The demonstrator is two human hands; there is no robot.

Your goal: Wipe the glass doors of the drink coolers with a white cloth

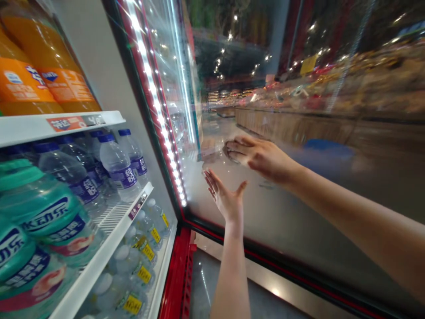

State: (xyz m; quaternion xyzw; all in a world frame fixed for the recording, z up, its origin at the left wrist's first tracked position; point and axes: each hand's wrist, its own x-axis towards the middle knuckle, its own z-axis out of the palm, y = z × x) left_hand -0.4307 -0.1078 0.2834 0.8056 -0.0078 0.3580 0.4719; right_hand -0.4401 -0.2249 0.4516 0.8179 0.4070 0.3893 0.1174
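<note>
My left hand (227, 196) reaches up beside the glass door (275, 199) of a drinks cooler, fingers stretched out and thumb apart, holding nothing. Above it and to the right, my right hand (260, 155) lies over the glass, its fingers close together and bent. A small dark shape (229, 153) shows at its fingertips; whether it is a held item or a reflection is unclear. Both hands are near the door's hinge side, with the lit strip (156, 97) to their left.
At the left, white shelves (99, 252) hold orange drink bottles (36, 57), clear bottles with purple labels (121, 166) and green-capped bottles (49, 212). The red cooler frame (175, 270) runs below. Blurred store displays (299, 124) and a blue round shape (328, 148) show through the glass.
</note>
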